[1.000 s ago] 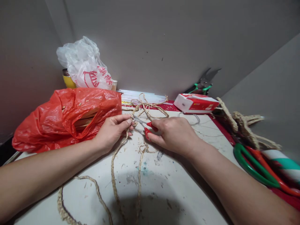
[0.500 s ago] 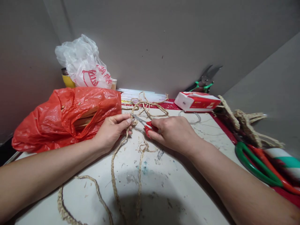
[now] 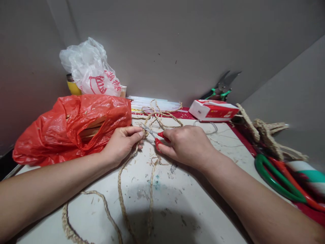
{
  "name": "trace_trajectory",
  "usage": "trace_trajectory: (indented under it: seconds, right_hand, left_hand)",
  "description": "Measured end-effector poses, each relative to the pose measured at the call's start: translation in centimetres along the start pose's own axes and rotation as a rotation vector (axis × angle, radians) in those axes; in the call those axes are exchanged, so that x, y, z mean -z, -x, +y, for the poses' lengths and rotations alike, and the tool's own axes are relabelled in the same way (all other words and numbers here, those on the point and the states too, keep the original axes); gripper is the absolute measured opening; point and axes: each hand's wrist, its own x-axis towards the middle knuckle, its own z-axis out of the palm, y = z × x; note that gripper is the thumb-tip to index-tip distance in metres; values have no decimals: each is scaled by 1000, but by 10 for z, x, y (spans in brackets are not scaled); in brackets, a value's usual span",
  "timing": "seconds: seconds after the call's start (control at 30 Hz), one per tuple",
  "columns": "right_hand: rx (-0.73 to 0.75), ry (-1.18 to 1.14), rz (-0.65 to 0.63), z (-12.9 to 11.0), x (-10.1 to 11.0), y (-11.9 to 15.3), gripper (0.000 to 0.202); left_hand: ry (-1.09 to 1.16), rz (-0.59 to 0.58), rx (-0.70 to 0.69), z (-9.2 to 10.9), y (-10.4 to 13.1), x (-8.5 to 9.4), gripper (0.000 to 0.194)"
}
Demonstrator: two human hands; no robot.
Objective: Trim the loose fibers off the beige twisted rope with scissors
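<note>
Thumb and fingers of my left hand (image 3: 124, 140) pinch a braided straw rope (image 3: 121, 189), whose length trails down the table toward me. My right hand (image 3: 186, 144) has its fingers in the red handles of small scissors (image 3: 151, 132). The scissor blades are parted a little and lie at the rope just beyond my left fingertips; whether they touch it I cannot tell. Another straw cord (image 3: 151, 189) with a frayed end lies between my forearms. Farther back, loose loops of straw rope (image 3: 162, 117) rest on the table.
At the left sits a red plastic bag (image 3: 50, 132) with straw inside, a white bag (image 3: 86, 67) behind it. A tissue pack (image 3: 214, 110), pruning shears (image 3: 224, 84), straw braids (image 3: 266, 135) and large green-and-orange handles (image 3: 276, 179) line the right side. Straw bits litter the white table (image 3: 203, 210).
The scissors have shifted slightly left and down, and their blades are more parted. My left hand has moved a little, and the hanging rope has swung slightly left.
</note>
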Motion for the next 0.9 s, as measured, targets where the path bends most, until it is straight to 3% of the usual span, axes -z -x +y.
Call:
trace_trajectory:
  seconds: [0.9]
  right_hand:
    - [-39, -113, -60, 0, 1, -1, 34]
  left_hand:
    - [56, 5, 4, -1, -2, -1, 10]
